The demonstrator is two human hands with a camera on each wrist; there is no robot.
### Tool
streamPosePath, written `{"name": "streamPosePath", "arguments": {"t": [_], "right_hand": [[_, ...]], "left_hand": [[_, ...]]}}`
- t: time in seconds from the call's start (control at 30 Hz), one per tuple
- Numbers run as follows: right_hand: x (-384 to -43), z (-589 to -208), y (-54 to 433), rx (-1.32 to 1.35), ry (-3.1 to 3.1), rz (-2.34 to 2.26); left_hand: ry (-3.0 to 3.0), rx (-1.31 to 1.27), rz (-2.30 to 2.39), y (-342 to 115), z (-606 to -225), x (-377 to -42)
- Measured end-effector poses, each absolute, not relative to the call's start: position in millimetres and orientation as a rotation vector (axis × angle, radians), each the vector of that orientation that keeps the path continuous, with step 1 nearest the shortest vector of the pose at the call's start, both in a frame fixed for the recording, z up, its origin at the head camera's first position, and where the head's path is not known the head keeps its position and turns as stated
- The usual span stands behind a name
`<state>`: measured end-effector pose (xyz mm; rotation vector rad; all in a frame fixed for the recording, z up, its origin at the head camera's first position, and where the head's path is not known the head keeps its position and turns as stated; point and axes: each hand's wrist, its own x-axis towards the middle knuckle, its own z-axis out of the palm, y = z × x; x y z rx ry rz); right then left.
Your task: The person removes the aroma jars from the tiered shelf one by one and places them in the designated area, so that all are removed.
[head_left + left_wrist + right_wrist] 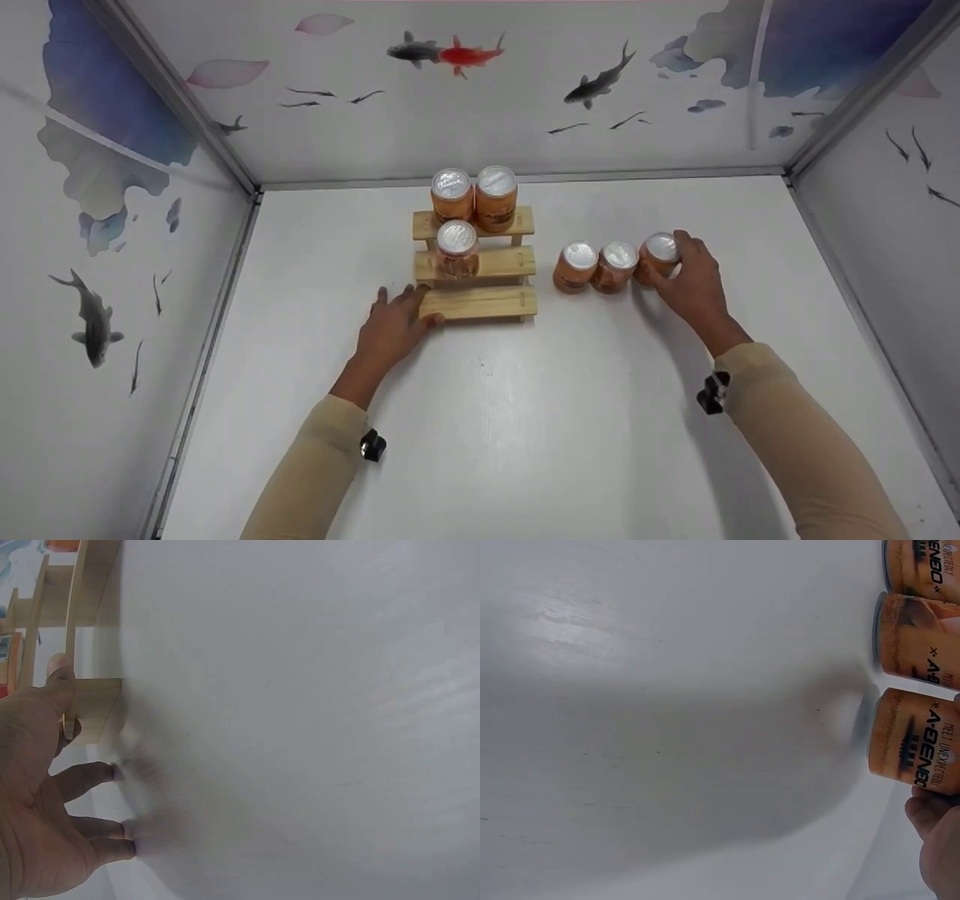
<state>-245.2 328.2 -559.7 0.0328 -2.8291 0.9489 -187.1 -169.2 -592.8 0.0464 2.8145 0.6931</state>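
Observation:
My right hand grips an orange can with a silver lid, the rightmost of three in a row on the table. In the right wrist view, fingers curl against that can, which stands beside its neighbour. At the left end of a three-step wooden rack, my left hand pinches the lowest step. In the left wrist view, its thumb lies on the plank and a finger is under it; the other fingertips touch the table. Two cans stand on the top step, and one can on the middle step's left.
Between the rack and the held can stand two more cans, a left one and a middle one. White panels with painted fish enclose the white table at the back and both sides.

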Motion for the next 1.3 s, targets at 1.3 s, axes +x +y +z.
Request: {"name": "streamPosePath", "arguments": {"t": [1.3], "right_hand": [[-240.8,-560.7,330.5,0.129,-2.907,0.874]], "left_hand": [[2.84,0.054,0.69,-166.9,-589.9,-186.9]]}}
